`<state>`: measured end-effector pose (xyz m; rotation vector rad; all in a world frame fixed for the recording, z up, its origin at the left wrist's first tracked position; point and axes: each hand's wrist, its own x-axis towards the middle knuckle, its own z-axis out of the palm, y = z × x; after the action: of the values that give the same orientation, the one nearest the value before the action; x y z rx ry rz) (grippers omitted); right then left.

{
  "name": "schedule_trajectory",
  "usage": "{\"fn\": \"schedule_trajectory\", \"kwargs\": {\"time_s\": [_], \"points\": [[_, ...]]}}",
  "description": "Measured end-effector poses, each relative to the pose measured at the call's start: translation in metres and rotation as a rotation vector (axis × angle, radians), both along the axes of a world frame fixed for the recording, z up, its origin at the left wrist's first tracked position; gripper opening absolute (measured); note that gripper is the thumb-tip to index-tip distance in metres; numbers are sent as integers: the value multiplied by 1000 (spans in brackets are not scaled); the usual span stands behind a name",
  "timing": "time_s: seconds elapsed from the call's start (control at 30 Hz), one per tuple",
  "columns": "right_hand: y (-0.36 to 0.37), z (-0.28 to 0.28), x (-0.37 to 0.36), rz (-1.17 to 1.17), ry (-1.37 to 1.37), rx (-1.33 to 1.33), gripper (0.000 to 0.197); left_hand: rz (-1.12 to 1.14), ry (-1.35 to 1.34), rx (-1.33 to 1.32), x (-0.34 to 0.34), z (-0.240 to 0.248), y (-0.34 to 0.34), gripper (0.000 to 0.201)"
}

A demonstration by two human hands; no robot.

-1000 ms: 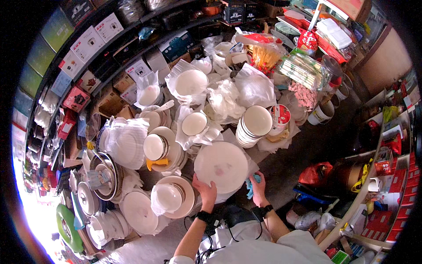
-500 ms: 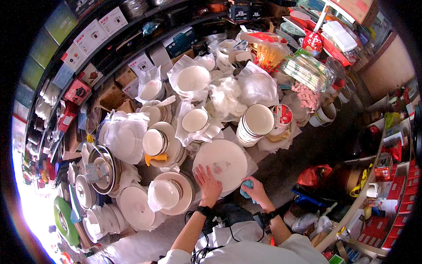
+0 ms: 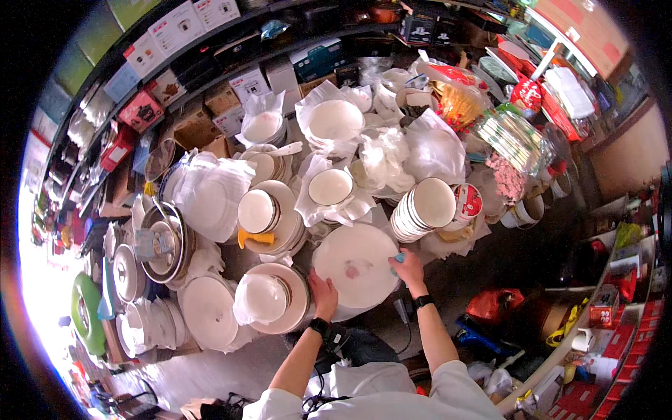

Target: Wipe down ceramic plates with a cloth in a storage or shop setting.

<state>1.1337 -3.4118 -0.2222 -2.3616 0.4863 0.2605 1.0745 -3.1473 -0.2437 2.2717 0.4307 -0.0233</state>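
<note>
In front of me is a large round white plate (image 3: 360,280) with a small reddish mark near its middle; another pale edge shows under it. My left hand (image 3: 324,296) grips the plate's near left rim, fingers partly hidden beyond the edge. My right hand (image 3: 410,271) is closed on a blue cloth (image 3: 399,257) at the plate's right rim. Only a small piece of the cloth shows. To the left stands a stack of plates (image 3: 301,304) topped by bowls partly wrapped in white film (image 3: 260,298).
Behind the plate stand a tall stack of white bowls (image 3: 434,203) and a paper-wrapped bowl (image 3: 331,187). An orange-handled item (image 3: 255,238) lies on plates at left. Bundled chopsticks (image 3: 514,138) lie far right. Packed shelves (image 3: 273,45) line the back; a red bag (image 3: 494,304) lies lower right.
My left hand has slid from the plate's face to its near left rim. My right hand has moved up along the right rim with the cloth. The view has shifted slightly.
</note>
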Motion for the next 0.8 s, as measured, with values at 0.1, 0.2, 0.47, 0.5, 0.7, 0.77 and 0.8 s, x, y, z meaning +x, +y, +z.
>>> {"fn": "schedule_trajectory", "kwargs": {"time_s": [0.1, 0.2, 0.47, 0.5, 0.7, 0.77, 0.8], "points": [[1, 5, 5, -2, 13, -42, 56, 59, 92, -18, 3, 2, -4, 57], [6, 11, 7, 65, 51, -91, 59, 168, 108, -52, 6, -2, -10, 50], [27, 2, -8, 27, -245, -218, 56, 261, 68, -193, 8, -24, -11, 46], [27, -1, -8, 17, -219, -225, 58, 267, 66, -222, 8, -24, -11, 47], [20, -9, -6, 13, -321, -112, 49, 361, -60, -307, 8, -14, -17, 42], [20, -11, -6, 38, -386, -110, 48, 399, -67, -298, 8, -10, -20, 41], [19, -11, -7, 47, -412, -110, 47, 418, -70, -294, 9, -9, -22, 41]]}}
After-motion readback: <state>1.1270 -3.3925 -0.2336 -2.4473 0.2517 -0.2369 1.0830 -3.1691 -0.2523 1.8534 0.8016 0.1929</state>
